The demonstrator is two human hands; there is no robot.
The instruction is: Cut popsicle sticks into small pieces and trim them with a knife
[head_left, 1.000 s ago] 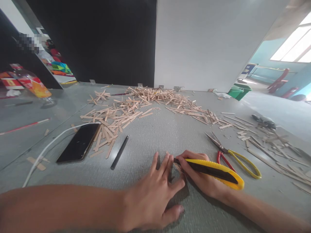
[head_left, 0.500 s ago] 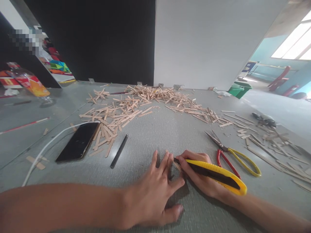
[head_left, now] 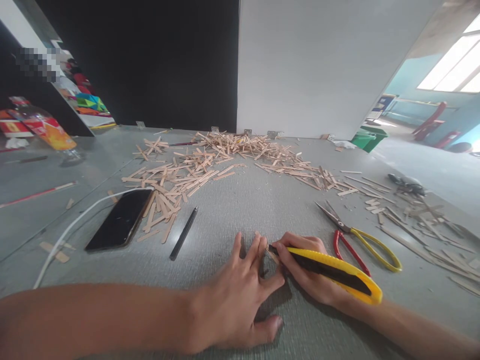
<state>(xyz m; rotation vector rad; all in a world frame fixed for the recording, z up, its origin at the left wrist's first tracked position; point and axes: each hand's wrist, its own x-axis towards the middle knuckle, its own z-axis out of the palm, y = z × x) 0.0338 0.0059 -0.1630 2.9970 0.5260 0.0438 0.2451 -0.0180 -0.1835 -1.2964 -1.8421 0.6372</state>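
My right hand (head_left: 309, 265) is wrapped round a yellow and black utility knife (head_left: 337, 272), whose front end points left toward my left fingertips. Flat on the grey table (head_left: 225, 205), my left hand (head_left: 243, 295) has its fingers spread, with the middle fingertips pressing beside a small piece of wooden stick (head_left: 273, 256). That piece lies between the two hands and is mostly covered by fingers. The blade tip is too small to make out.
Wooden sticks (head_left: 172, 182) lie in a wide heap toward the panels. At left are a phone (head_left: 120, 220) with a white cable, a black pen (head_left: 183, 234) and a bottle (head_left: 47, 127). Pliers (head_left: 347, 229) with red and yellow handles rest at right, near scattered strips (head_left: 408, 230).
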